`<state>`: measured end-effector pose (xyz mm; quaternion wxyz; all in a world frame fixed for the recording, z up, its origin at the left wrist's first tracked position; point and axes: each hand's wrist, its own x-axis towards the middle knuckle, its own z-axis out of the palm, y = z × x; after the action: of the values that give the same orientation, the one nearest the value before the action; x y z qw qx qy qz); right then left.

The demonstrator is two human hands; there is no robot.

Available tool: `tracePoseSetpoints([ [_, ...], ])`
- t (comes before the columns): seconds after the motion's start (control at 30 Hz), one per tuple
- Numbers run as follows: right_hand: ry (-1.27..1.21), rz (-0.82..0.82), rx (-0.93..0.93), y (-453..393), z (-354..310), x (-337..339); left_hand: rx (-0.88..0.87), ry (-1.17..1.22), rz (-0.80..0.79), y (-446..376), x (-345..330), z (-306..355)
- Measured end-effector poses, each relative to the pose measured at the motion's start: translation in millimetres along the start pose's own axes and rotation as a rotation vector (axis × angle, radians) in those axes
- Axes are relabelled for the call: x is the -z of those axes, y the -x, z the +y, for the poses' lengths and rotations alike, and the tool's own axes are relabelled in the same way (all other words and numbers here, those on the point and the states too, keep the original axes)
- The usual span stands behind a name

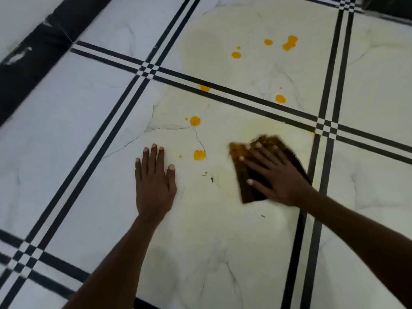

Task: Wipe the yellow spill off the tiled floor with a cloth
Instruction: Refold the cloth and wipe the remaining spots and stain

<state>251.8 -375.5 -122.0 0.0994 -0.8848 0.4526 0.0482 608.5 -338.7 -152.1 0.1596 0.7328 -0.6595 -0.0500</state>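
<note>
Both forearms reach in; left hand (153,186) lies flat, fingers straight, on the tiled floor (78,152); right hand (278,175) presses spread fingers on the stained cloth (249,188); looks roughly halfway, yellow drops (195,121) still dotted ahead, pale smear around them.

The right hand (278,175) lies flat over the middle of the cloth (249,188), hiding most of its surface; only the stained far edge and the dark near corner show. The cloth's far edge is smeared by motion blur, so its weave and outline there cannot be made out. Whatever spill lies beneath the cloth is hidden. Both forearms are cut off by the lower edge. A dark band (33,61) at upper left is blurred and runs out of view, and a dark object (388,4) in the top right corner is clipped, too little to identify. Tiny dark specks (263,216) on the floor (66,152) are too small to tell.
</note>
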Motion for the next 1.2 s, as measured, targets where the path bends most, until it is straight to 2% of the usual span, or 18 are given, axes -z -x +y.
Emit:
tracePoseSetpoints([
  [0.13,0.033,0.035,-0.231,-90.9,49.1,28.6,0.001,-0.112,0.005,-0.6,-0.8,1.7],
  [0.27,-0.006,0.083,-0.277,-190.6,1.9,29.9,0.044,-0.082,0.014,-0.7,-2.2,0.8],
  [0.37,0.006,0.084,-0.114,-197.9,-63.4,23.5,0.096,-0.049,-0.018,-1.9,0.8,0.2],
  [0.47,0.034,0.023,0.133,-134.7,-101.5,9.8,0.087,-0.064,-0.06,-0.8,1.3,0.9],
  [0.53,0.059,-0.026,0.268,-88.9,-89.7,5.3,0.092,-0.062,-0.065,-1.5,2.8,0.8],
  [0.6,0.08,-0.033,0.29,-79.9,-46.8,12.5,0.096,-0.056,-0.065,-1.7,2.4,2.1],
  [0.63,0.083,-0.005,0.233,-91.0,-25.0,15.1,0.096,-0.057,-0.065,-1.6,1.5,1.5],
  [0.7,0.039,0.088,-0.001,-135.9,5.0,24.9,0.103,-0.056,-0.07,-2.3,-0.8,0.1],
  [0.77,-0.042,0.146,-0.281,-187.5,4.1,30.5,0.099,-0.047,-0.071,-2.8,-2.0,-0.9],
  [0.8,-0.053,0.15,-0.354,-208.2,-10.5,29.7,0.093,-0.042,-0.07,-2.6,-2.6,-1.5],
  [0.83,-0.04,0.138,-0.343,-221.8,-32.9,27.7,0.089,-0.036,-0.069,-2.8,-3.1,-1.6],
  [0.87,-0.011,0.128,-0.248,-225.0,-59.0,24.7,0.088,-0.028,-0.067,-3.3,-2.4,-2.0],
  [0.97,0.067,0.05,0.226,-174.6,-109.6,9.1,0.085,-0.02,-0.083,-3.7,1.6,-2.4],
  [1.0,0.081,0.041,0.295,-152.1,-102.5,7.5,0.083,-0.022,-0.088,-3.9,2.4,-2.1],
  [1.03,0.07,0.04,0.283,-132.3,-85.3,6.2,0.087,-0.021,-0.092,-3.6,2.8,-1.2],
  [1.07,0.049,0.067,0.187,-114.8,-63.4,6.5,0.091,-0.021,-0.094,-3.9,3.1,-0.8],
  [1.13,-0.006,0.124,-0.173,-75.4,-24.9,8.6,0.103,-0.032,-0.097,-3.6,3.2,0.3],
  [1.2,-0.048,0.125,-0.395,-36.4,-37.9,0.6,0.101,-0.042,-0.105,-3.2,2.8,0.1],
])
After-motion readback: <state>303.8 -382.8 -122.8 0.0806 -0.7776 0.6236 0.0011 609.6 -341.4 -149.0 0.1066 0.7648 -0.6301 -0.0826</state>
